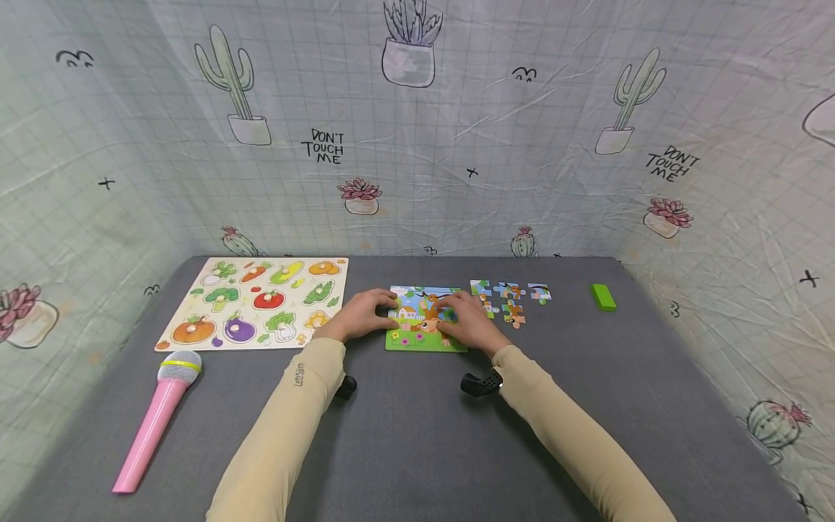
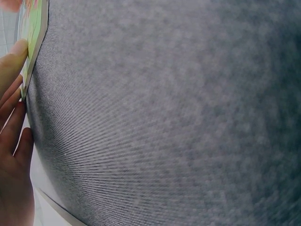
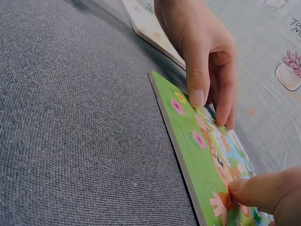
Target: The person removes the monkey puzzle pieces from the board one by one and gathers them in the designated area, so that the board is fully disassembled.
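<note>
A jigsaw puzzle (image 1: 417, 341) with a green lower edge lies on the table, showing an animal, flowers and a house. My left hand (image 1: 360, 315) is at its left side. In the right wrist view, the left thumb (image 3: 198, 94) rests on the picture and the other fingertips touch near the outer edge. My right hand (image 1: 475, 323) lies over the right part of the puzzle and hides it. Its thumb (image 3: 251, 189) presses on the animal picture; its other fingers are mostly out of the right wrist view. Loose jigsaw pieces (image 1: 512, 291) lie just beyond the right hand.
A vegetable peg board (image 1: 257, 290) lies at the left, close to my left forearm. The pink toy microphone (image 1: 153, 428) rests at the front left. A green block (image 1: 603, 297) stands far right. Patterned cloth (image 1: 417, 145) hangs behind the grey table (image 1: 417, 449).
</note>
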`<control>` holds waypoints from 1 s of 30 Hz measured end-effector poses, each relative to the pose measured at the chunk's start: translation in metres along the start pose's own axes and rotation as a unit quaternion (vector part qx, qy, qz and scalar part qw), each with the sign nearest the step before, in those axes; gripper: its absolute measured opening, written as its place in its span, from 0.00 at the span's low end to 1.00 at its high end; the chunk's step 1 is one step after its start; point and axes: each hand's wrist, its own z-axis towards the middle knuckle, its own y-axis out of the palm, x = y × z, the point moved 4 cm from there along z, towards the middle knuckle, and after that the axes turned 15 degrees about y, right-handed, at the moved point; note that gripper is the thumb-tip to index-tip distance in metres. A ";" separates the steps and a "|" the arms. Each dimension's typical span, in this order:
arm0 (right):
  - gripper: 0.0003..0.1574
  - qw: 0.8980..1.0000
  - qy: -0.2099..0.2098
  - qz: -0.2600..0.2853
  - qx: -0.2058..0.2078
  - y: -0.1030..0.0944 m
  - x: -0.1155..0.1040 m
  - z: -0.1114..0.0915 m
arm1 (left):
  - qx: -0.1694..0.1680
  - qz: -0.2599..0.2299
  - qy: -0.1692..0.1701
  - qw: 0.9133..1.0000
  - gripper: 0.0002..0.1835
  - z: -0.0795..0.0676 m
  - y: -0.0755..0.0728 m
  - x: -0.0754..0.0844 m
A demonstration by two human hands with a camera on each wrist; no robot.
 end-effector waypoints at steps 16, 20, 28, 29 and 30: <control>0.16 0.999 -0.022 0.014 0.019 -0.002 -0.001 0.004 | -0.002 0.005 -0.004 1.000 0.25 0.001 0.000 -0.002; 0.12 0.999 -0.024 0.043 0.020 -0.003 0.002 0.005 | -0.004 0.006 -0.006 1.000 0.25 0.002 0.000 -0.002; 0.11 0.997 -0.022 0.074 0.020 -0.004 0.006 0.005 | -0.002 0.008 -0.002 1.000 0.25 0.002 0.000 -0.002; 0.11 0.997 -0.025 0.071 0.022 -0.005 0.006 0.005 | -0.002 0.008 -0.003 1.000 0.25 0.001 0.000 -0.002; 0.11 0.997 -0.028 0.070 0.024 -0.005 0.005 0.005 | -0.002 0.008 -0.003 1.000 0.25 0.001 0.000 -0.002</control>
